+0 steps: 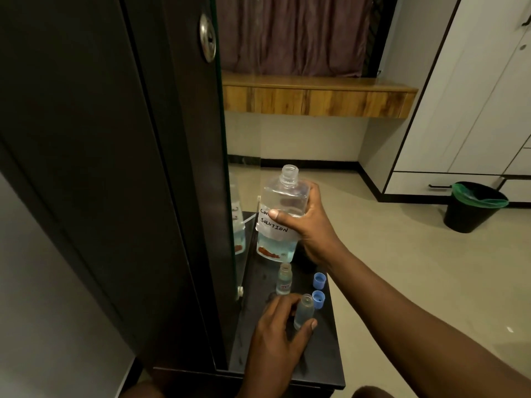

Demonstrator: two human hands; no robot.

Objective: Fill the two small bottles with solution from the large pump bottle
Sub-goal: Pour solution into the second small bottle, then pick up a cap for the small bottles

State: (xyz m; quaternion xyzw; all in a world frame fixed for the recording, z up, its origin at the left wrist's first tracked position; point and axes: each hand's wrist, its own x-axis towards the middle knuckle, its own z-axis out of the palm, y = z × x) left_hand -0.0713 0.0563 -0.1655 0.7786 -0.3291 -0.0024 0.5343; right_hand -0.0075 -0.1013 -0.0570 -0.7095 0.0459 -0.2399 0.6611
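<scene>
Gripping one small bottle between thumb and fingers, the left hand holds it tilted just above the dark shelf. Two blue caps lie just beside it. The second small bottle stands upright, uncapped. Beyond, the right hand wraps around the large bottle, held upright above the shelf, its neck open, its label reading "SOLUTION". A bin stands on the floor well apart.

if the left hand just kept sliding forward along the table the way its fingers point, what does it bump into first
Probably the other small clear plastic bottle, standing open just beyond the left hand, which already grips the nearer small clear bottle. The two blue plastic caps lie off to the right of that line, though depth is hard to judge.
</scene>
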